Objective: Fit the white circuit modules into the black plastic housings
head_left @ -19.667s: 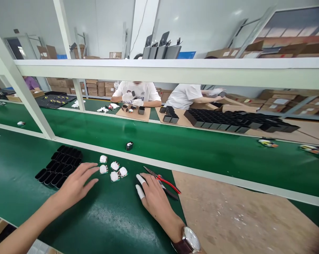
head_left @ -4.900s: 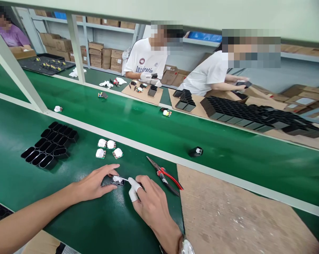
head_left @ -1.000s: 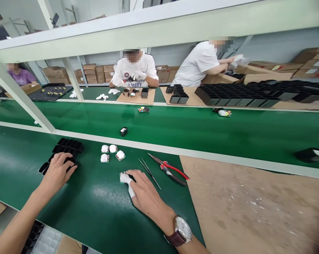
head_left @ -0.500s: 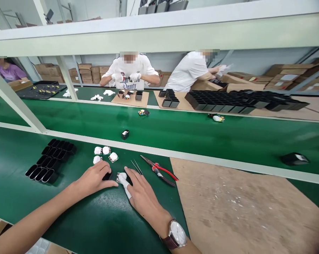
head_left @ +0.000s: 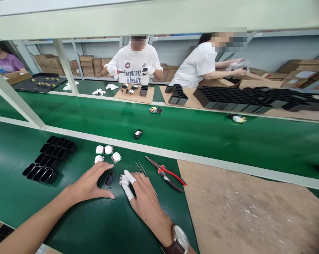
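My left hand (head_left: 89, 183) is open, thumb and fingers spread on either side of a small black oval case (head_left: 109, 180) that stands on the green table with its hollow top up. Just right of that case, my right hand (head_left: 140, 192) wears white finger cots on thumb and index finger. Those two fingertips are closed on a small circuit board (head_left: 124, 179) topped with a white lump. Several similar boards (head_left: 108, 150) lie beyond my left hand. Tweezers (head_left: 141, 169) lie partly under my right hand, with red-handled pliers (head_left: 164, 173) beside them.
Rows of black oval cases (head_left: 44, 160) stand at left. A stained cardboard sheet (head_left: 249, 211) covers the right. Past a white rail (head_left: 159, 150), a green conveyor belt (head_left: 191, 134) carries a filled case (head_left: 138, 134) and loose boards. Co-workers sit opposite, beside black boxes (head_left: 233, 100).
My left hand has let go of the black case and spread open around it. My right hand stays at the board. Items on the belt have shifted right, and the view has tilted down slightly.
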Available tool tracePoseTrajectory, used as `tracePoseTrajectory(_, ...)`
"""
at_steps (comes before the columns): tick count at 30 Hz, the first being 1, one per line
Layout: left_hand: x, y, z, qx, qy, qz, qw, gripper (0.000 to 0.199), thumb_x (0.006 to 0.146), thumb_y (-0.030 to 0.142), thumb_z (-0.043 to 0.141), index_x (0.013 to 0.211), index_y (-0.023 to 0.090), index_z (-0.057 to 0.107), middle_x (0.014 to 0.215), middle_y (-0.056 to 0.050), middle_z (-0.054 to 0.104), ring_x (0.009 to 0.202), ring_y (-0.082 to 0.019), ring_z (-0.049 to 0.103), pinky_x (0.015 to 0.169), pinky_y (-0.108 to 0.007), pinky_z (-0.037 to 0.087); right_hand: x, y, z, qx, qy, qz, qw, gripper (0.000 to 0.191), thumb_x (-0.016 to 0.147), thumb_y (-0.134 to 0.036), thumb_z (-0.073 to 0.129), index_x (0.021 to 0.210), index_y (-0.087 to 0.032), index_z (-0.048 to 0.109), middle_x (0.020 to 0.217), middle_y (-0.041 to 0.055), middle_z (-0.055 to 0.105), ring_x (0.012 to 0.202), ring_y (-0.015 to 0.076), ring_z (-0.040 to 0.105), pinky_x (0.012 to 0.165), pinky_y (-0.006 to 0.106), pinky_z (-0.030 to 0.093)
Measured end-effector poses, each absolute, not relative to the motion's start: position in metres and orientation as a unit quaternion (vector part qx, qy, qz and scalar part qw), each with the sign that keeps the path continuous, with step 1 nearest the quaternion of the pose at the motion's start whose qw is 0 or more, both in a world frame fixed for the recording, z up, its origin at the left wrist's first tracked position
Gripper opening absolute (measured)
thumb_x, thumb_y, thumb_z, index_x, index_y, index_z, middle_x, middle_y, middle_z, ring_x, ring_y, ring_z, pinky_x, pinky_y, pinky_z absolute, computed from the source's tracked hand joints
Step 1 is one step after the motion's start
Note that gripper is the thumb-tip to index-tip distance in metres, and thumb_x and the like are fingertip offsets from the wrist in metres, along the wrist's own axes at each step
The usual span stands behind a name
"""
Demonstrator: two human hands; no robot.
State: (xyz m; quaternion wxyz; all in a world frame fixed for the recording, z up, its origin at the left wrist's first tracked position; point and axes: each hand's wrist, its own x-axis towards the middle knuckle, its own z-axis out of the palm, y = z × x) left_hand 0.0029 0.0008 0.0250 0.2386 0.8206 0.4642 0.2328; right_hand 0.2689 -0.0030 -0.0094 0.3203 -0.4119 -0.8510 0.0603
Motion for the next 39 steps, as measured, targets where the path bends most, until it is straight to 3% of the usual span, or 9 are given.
tracePoseTrajectory(5,-0.005,-0.002,0.028,0.811,0.472,0.197,0.286,0.096,0.082,0.048,0.088,0.161,0.033,0.035,0.159,-0.013,0.049,0.145,-0.034,0.052,0.12,-0.052,0.048,0.273,-0.002,-0.014,-0.411,-0.848,0.063,0.328,0.046,0.107,-0.029,0.055,0.15,-0.018,0.044,0.137,0.0183,0.062,0.125,0.0335,0.06,0.097,0.054,0.059)
tracePoseTrajectory(8,-0.006,-0.004,0.029,0.817,0.45,0.192,0.305,0.088,0.091,0.028,0.079,0.164,0.032,0.03,0.164,-0.011,0.045,0.151,-0.031,0.047,0.125,-0.049,0.043,0.271,-0.001,-0.015,-0.409,-0.849,0.06,0.328,0.042,0.106,-0.02,0.049,0.148,-0.018,0.044,0.122,0.0152,0.067,0.112,0.0307,0.064,0.091,0.052,0.06)
tracePoseTrajectory(11,0.0,-0.005,0.025,0.82,0.435,0.216,0.304,0.076,0.093,0.015,0.068,0.16,0.031,0.036,0.156,-0.009,0.054,0.143,-0.026,0.056,0.122,-0.043,0.048,0.268,0.001,-0.014,-0.407,-0.84,0.054,0.354,0.043,0.105,-0.017,0.051,0.147,-0.017,0.044,0.113,0.0132,0.068,0.103,0.0289,0.065,0.086,0.049,0.061)
tracePoseTrajectory(14,0.008,-0.006,0.019,0.812,0.464,0.24,0.262,0.067,0.094,0.024,0.073,0.155,0.031,0.043,0.144,-0.01,0.062,0.13,-0.028,0.064,0.112,-0.046,0.055,0.268,0.0,-0.011,-0.404,-0.827,0.056,0.387,0.044,0.102,-0.016,0.056,0.144,-0.017,0.046,0.112,0.0124,0.067,0.105,0.0282,0.064,0.086,0.047,0.061)
tracePoseTrajectory(17,0.012,-0.007,0.018,0.808,0.481,0.231,0.25,0.084,0.084,0.038,0.087,0.156,0.031,0.043,0.145,-0.012,0.059,0.118,-0.029,0.067,0.103,-0.049,0.06,0.271,-0.001,-0.007,-0.414,-0.814,0.055,0.405,0.042,0.099,-0.015,0.059,0.14,-0.019,0.05,0.116,0.0129,0.065,0.107,0.0289,0.063,0.085,0.046,0.061)
tracePoseTrajectory(20,0.012,-0.007,0.022,0.805,0.464,0.231,0.289,0.099,0.076,0.037,0.094,0.159,0.032,0.039,0.148,-0.014,0.056,0.106,-0.025,0.069,0.095,-0.043,0.062,0.273,-0.003,-0.001,-0.413,-0.8,0.058,0.432,0.045,0.098,-0.013,0.06,0.141,-0.021,0.052,0.118,0.0128,0.064,0.108,0.0283,0.062,0.085,0.046,0.061)
tracePoseTrajectory(24,0.017,-0.005,0.023,0.81,0.433,0.223,0.327,0.067,0.085,0.029,0.087,0.144,0.03,0.057,0.125,-0.008,0.07,0.098,-0.022,0.069,0.087,-0.036,0.061,0.272,-0.009,0.008,-0.375,-0.797,0.078,0.466,0.052,0.096,-0.009,0.061,0.146,-0.021,0.05,0.116,0.0125,0.062,0.107,0.0266,0.061,0.086,0.045,0.06)
tracePoseTrajectory(30,0.024,-0.004,0.011,0.845,0.382,0.296,0.231,0.058,0.091,0.035,0.083,0.141,0.025,0.056,0.126,-0.012,0.066,0.113,-0.027,0.062,0.1,-0.044,0.056,0.267,-0.019,0.011,-0.321,-0.823,0.071,0.464,0.065,0.093,-0.007,0.066,0.153,-0.017,0.044,0.121,0.0157,0.065,0.112,0.0292,0.062,0.089,0.048,0.061)
tracePoseTrajectory(39,0.022,-0.007,0.009,0.861,0.379,0.283,0.187,0.055,0.098,0.036,0.075,0.146,0.025,0.05,0.127,-0.013,0.062,0.111,-0.028,0.061,0.101,-0.047,0.056,0.265,-0.023,0.012,-0.318,-0.848,0.029,0.423,0.065,0.096,-0.008,0.063,0.156,-0.017,0.041,0.121,0.0159,0.069,0.112,0.0312,0.065,0.09,0.049,0.064)
